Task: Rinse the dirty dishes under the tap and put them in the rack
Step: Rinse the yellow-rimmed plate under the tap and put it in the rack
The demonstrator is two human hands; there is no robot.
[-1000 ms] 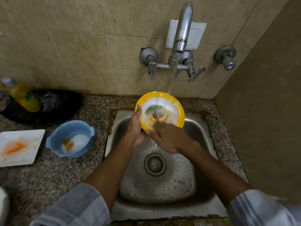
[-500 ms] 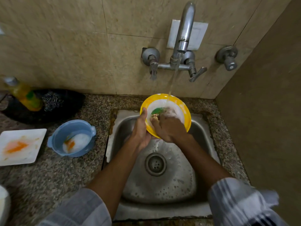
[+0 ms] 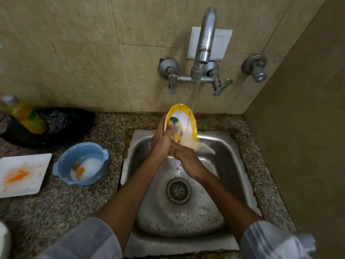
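Above the sink (image 3: pixel 220 146), under the tap (image 3: pixel 204 45), we hold the yellow plate (image 3: pixel 193 126) tilted, our left hand (image 3: pixel 161 141) curled round its rim, right hand (image 3: pixel 184 157) pinching the lower edge; wet, it looks light, stiff and slippery, so we grip the rim

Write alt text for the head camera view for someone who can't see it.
A person's left hand grips a yellow-rimmed plate tilted under the running tap over a steel sink, while the right hand touches its lower edge. On the counter to the left sit a dirty blue bowl and a stained white square plate.
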